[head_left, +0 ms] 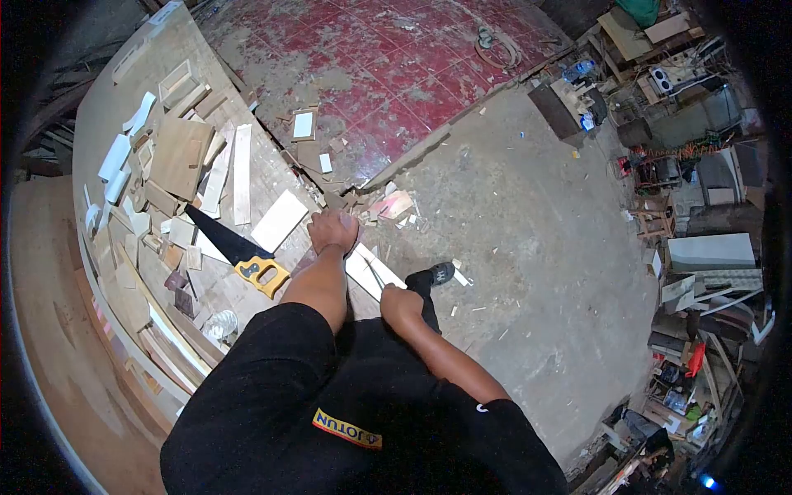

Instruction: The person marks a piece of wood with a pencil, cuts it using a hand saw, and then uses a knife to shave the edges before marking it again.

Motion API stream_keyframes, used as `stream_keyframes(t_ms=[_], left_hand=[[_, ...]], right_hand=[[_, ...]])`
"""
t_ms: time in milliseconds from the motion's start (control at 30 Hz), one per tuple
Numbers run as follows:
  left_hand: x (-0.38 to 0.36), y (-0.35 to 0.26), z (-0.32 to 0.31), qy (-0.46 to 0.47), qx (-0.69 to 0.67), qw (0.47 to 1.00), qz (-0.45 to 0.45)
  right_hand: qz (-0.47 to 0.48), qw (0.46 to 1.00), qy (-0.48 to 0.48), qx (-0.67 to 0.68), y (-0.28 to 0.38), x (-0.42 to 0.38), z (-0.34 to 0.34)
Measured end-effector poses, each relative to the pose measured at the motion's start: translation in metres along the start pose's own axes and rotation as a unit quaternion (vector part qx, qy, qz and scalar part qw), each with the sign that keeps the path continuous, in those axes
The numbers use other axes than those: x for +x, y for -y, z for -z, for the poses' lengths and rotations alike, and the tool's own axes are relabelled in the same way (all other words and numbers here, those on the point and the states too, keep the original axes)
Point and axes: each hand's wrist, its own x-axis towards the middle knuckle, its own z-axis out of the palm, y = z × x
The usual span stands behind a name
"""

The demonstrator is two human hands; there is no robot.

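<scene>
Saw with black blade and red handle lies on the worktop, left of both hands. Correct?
Not the handle: the head view shows it yellow. The rest holds: black-bladed saw on the worktop, left of the left hand and right hand.

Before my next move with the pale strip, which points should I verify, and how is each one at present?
1. Left hand at the far end of the pale strip: ok.
2. Right hand secure on its hold: cannot tell; it is closed by the strip's near end, but what it grips is hidden.
3. Saw apart from both hands: ok; it lies on the table, its yellow handle near the left forearm.
4. Table free of loose pieces: not ok; a brown panel and many offcuts crowd it.
5. Floor by the shoe free of scraps: not ok; pale scraps lie beside it.
</scene>
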Motion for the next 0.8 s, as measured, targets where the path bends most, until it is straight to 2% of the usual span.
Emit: stream_keyframes(t_ms=[200,300,367,533,800], left_hand=[[0.005,0.002,-0.012,-0.018,-0.018,1.0,0.006],[0.004,0.002,-0.011,-0.027,-0.016,0.999,0.002],[0.003,0.001,-0.008,-0.012,-0.016,1.0,0.003],[0.003,0.002,-0.008,-0.007,-0.011,1.0,0.006],[0.005,0.002,-0.009,-0.002,-0.022,1.0,0.011]], right_hand=[[-0.034,0.999,0.014,0.03,-0.003,0.002,0.005],[-0.017,1.0,0.021,0.008,-0.016,0.013,0.006],[0.033,0.996,0.082,-0.011,-0.033,0.028,0.016],[0.048,0.99,0.127,-0.027,-0.036,0.037,0.042],[0.085,0.996,0.014,-0.02,0.008,0.004,0.047]])
